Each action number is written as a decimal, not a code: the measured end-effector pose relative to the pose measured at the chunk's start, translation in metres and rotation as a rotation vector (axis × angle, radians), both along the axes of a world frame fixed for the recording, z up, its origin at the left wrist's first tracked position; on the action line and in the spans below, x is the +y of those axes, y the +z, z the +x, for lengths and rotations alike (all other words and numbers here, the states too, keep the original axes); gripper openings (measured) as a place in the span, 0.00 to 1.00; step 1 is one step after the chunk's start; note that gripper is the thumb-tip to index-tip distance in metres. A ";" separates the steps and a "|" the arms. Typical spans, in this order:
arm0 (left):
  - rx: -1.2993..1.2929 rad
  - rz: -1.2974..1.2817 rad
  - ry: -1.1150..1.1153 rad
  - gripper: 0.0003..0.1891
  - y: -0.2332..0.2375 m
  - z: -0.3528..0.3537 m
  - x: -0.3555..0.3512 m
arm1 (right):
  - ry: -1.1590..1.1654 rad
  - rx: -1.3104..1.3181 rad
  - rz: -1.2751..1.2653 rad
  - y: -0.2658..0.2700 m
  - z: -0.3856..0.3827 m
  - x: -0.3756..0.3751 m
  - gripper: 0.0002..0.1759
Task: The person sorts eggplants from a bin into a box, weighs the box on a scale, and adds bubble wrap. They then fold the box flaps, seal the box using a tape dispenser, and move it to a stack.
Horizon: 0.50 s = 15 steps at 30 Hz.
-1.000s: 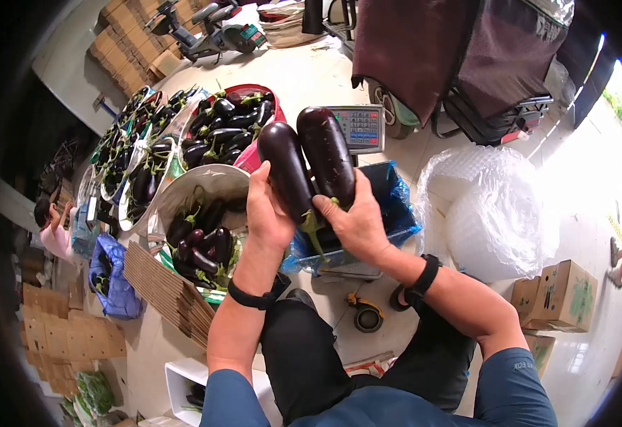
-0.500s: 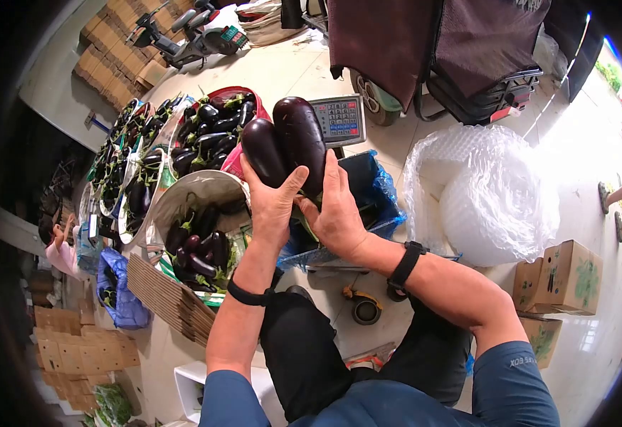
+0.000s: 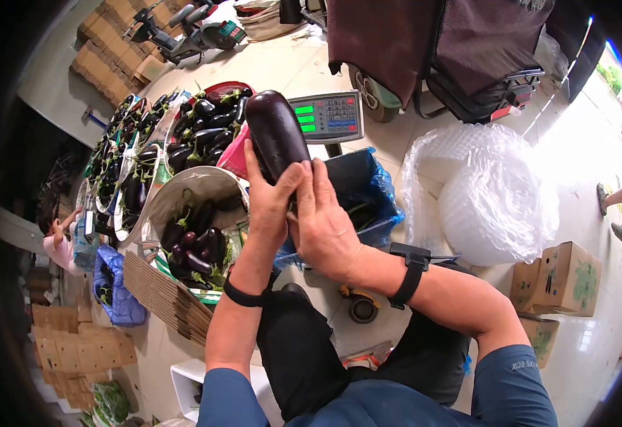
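A large, glossy dark purple eggplant (image 3: 277,135) is held up in front of me, its rounded end pointing away. My left hand (image 3: 272,196) grips its lower left side, thumb across the near face. My right hand (image 3: 329,231) closes around the lower right side, fingers together and touching the left thumb. Only one eggplant shows between the hands; whether a second lies behind it is hidden. Under the hands stands a box lined with blue plastic (image 3: 389,217), with contents partly visible. Just beyond it a scale's display panel (image 3: 325,117) shows lit green readouts.
Left of my hands are an open sack (image 3: 165,192) of eggplants, a red-rimmed tub (image 3: 243,153) of them and several more sacks. Folded cardboard (image 3: 169,299) leans nearby. Bubble wrap (image 3: 496,199), cartons (image 3: 560,277) and a tape roll (image 3: 363,309) lie around. Another person (image 3: 58,249) is at far left.
Two eggplants were side by side, spread between my hands; now one is visible. My hands have come together and the right hand has turned inward. The scale's green readouts have come into view.
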<state>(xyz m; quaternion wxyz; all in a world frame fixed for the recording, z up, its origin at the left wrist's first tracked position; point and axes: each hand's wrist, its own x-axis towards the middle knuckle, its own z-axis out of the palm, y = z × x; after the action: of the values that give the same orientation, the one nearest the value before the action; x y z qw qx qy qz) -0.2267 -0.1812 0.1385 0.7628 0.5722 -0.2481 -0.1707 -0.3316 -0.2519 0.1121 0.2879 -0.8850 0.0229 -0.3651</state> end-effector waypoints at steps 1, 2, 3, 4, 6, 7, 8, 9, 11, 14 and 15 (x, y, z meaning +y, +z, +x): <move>0.015 -0.004 -0.011 0.57 -0.009 0.012 0.004 | 0.018 -0.010 0.016 0.004 -0.003 0.004 0.47; 0.033 -0.006 -0.022 0.54 -0.019 0.022 0.006 | 0.028 -0.027 -0.001 0.006 -0.007 0.010 0.46; 0.028 -0.055 -0.101 0.33 -0.004 0.014 0.004 | 0.075 -0.007 -0.029 0.009 -0.015 0.015 0.44; 0.280 -0.067 -0.268 0.34 -0.011 0.029 0.013 | 0.120 0.021 -0.048 0.011 -0.025 0.022 0.41; 0.366 -0.058 -0.411 0.39 -0.011 0.038 0.025 | 0.220 0.083 -0.155 0.008 -0.042 0.033 0.36; 0.531 -0.031 -0.486 0.41 -0.013 0.046 0.030 | 0.269 0.122 -0.162 0.008 -0.053 0.037 0.33; 0.515 -0.012 -0.488 0.43 -0.016 0.051 0.033 | 0.297 0.140 -0.186 0.006 -0.061 0.036 0.33; 0.400 0.088 -0.512 0.44 -0.012 0.058 0.036 | 0.356 0.172 -0.215 0.003 -0.066 0.032 0.33; 0.163 0.330 -0.522 0.49 -0.006 0.064 0.031 | 0.423 0.215 -0.237 -0.001 -0.075 0.024 0.33; -0.136 0.820 -0.634 0.57 0.002 0.062 0.014 | 0.491 0.295 -0.267 0.000 -0.084 0.011 0.32; -0.236 0.925 -0.705 0.58 -0.009 0.064 0.006 | 0.520 0.283 -0.279 0.005 -0.089 0.006 0.30</move>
<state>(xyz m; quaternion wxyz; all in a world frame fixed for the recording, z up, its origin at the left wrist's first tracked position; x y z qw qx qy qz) -0.1626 -0.1752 0.1294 0.2988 0.7434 -0.4061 -0.4395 -0.4202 -0.2462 0.1166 0.2415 -0.9341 -0.2142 -0.1523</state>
